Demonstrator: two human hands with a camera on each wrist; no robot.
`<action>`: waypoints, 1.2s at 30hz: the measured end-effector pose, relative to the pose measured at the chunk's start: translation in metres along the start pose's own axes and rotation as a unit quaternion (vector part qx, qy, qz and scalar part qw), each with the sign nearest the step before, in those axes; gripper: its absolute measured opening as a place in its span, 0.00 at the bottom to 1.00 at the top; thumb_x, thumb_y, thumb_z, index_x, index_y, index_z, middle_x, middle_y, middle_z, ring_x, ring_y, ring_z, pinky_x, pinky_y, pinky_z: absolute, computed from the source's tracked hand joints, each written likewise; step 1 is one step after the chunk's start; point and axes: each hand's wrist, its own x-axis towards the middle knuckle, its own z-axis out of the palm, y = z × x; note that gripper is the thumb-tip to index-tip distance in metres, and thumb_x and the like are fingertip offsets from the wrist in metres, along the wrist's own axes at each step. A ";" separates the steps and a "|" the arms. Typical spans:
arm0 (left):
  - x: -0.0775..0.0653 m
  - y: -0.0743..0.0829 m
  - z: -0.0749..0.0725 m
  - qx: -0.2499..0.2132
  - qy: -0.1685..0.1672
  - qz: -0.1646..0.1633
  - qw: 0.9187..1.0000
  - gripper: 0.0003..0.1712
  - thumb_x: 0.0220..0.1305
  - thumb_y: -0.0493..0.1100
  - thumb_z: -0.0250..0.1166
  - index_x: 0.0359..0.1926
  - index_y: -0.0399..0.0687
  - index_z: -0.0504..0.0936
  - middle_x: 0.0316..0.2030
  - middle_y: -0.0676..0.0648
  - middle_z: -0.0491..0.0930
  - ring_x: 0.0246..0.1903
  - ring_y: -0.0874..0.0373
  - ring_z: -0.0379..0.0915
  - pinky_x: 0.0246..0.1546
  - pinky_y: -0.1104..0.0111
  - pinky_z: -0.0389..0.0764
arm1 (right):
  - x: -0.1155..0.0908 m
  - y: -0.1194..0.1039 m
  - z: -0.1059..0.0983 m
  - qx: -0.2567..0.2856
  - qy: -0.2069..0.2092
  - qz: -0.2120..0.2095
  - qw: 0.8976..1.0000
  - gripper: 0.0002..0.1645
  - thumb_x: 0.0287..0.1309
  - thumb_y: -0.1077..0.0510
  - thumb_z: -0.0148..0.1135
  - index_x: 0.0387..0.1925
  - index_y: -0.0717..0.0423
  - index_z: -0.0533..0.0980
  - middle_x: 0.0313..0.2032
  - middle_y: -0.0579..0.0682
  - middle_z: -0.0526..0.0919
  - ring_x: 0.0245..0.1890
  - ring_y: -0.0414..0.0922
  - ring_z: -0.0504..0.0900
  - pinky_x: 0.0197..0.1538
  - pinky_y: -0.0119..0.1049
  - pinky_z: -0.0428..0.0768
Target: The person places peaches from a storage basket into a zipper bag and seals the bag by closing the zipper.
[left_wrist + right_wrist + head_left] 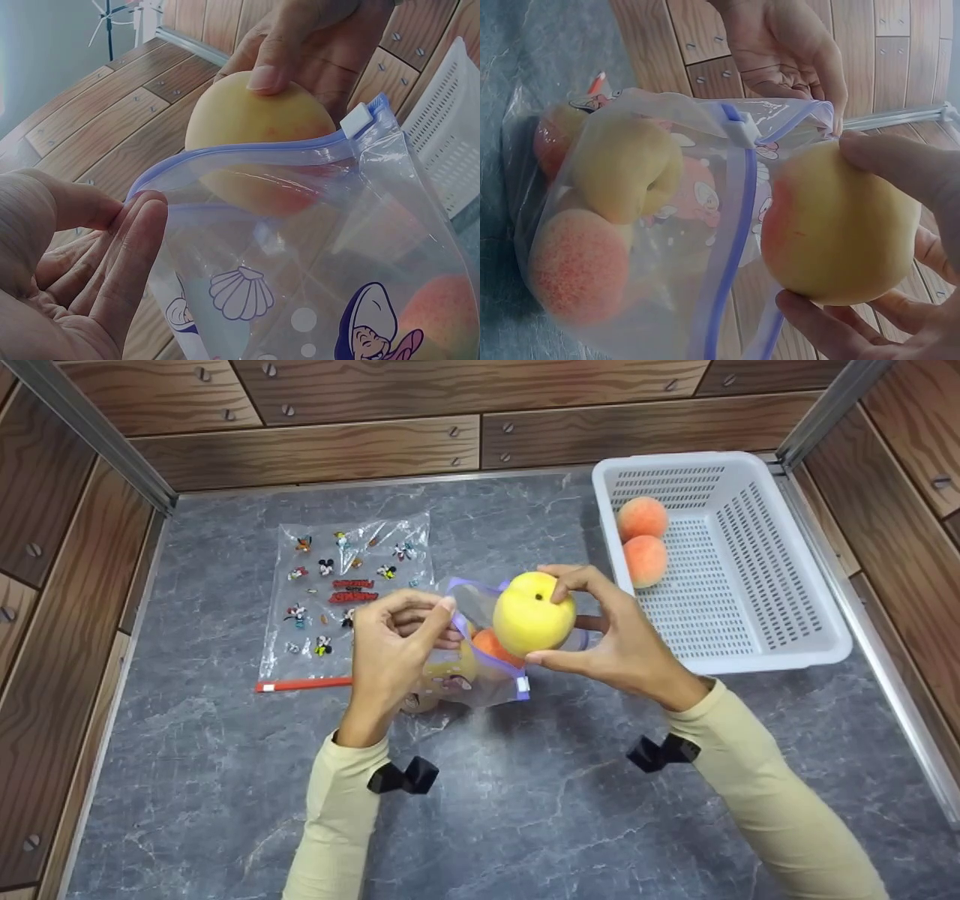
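Observation:
My right hand [619, 641] grips a yellow peach [531, 615] with a red blush, thumb on one side and fingers on the other. The peach is at the mouth of a clear zip bag [315, 277] with a purple zip edge and white slider. My left hand [394, 649] pinches the bag's rim between thumb and fingertip, and the mouth gapes. Inside the bag lie several peaches; a yellow one [626, 169] and a pinkish one [581, 266] show in the right wrist view.
A white perforated basket [810, 641] stands at the right with two orange peaches [643, 540] against its left side. Behind my left hand lies a flat clear bag [300, 607] with cartoon prints and a red zip edge. Wood-patterned panels [360, 446] border the grey tabletop [225, 787].

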 end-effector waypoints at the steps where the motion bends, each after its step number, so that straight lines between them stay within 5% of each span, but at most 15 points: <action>1: 0.000 0.000 0.000 -0.001 0.000 -0.002 1.000 0.05 0.65 0.30 0.67 0.35 0.26 0.83 0.27 0.37 0.86 0.23 0.50 0.85 0.27 0.54 0.90 | 0.000 0.000 0.000 -0.002 -0.003 -0.001 1.000 0.35 0.39 0.65 0.85 0.44 0.63 0.69 0.64 0.49 0.75 0.65 0.46 0.74 0.51 0.44 0.88; 12: -0.002 0.001 0.000 0.005 0.000 -0.009 1.000 0.05 0.65 0.30 0.67 0.36 0.27 0.83 0.27 0.37 0.86 0.24 0.50 0.85 0.28 0.55 0.90 | -0.003 0.004 0.001 -0.041 -0.024 -0.028 0.999 0.36 0.39 0.61 0.86 0.49 0.60 0.73 0.65 0.53 0.75 0.66 0.46 0.72 0.50 0.43 0.88; 19: -0.001 0.000 0.001 0.001 -0.006 -0.003 1.000 0.05 0.65 0.29 0.67 0.35 0.26 0.83 0.27 0.37 0.86 0.24 0.50 0.85 0.28 0.55 0.90 | -0.001 0.001 -0.001 0.021 0.009 -0.025 0.999 0.41 0.43 0.73 0.80 0.60 0.69 0.71 0.61 0.54 0.76 0.59 0.51 0.76 0.53 0.49 0.87; 23: -0.002 -0.002 0.003 0.005 -0.012 -0.001 1.000 0.05 0.65 0.29 0.67 0.35 0.26 0.83 0.27 0.36 0.86 0.24 0.50 0.85 0.27 0.55 0.90 | -0.001 -0.001 -0.004 0.032 0.028 -0.039 0.998 0.33 0.46 0.76 0.75 0.56 0.70 0.73 0.57 0.56 0.79 0.55 0.53 0.78 0.50 0.48 0.87; 29: -0.002 -0.004 0.005 0.006 -0.010 -0.007 1.000 0.06 0.65 0.30 0.67 0.34 0.26 0.83 0.26 0.36 0.86 0.23 0.50 0.85 0.27 0.55 0.90 | -0.002 -0.002 -0.011 0.016 0.077 -0.035 0.996 0.22 0.53 0.75 0.72 0.51 0.69 0.77 0.44 0.57 0.80 0.40 0.50 0.79 0.41 0.34 0.88; 36: 0.000 -0.003 0.005 0.007 -0.007 -0.011 1.000 0.06 0.65 0.31 0.67 0.34 0.27 0.84 0.26 0.37 0.86 0.23 0.50 0.85 0.27 0.55 0.90 | -0.011 -0.001 -0.012 -0.042 0.109 -0.030 0.993 0.11 0.60 0.71 0.67 0.45 0.68 0.80 0.28 0.52 0.80 0.25 0.42 0.78 0.23 0.25 0.80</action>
